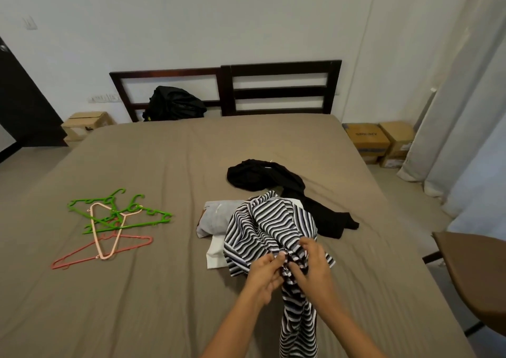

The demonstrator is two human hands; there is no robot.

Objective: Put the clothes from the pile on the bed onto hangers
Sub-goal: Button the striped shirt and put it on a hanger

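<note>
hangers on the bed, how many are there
4, tangled together on the bed's left side: one green hanger farthest, a second green hanger crossing it, a peach hanger over both, a red hanger nearest the person. Overlaps could hide another.

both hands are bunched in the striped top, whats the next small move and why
Probably draw the left hand and right hand apart to shake out the striped top and find its neck opening: both pinch it in one crumpled wad, and the hangers lie untouched further left on the bed.
</note>
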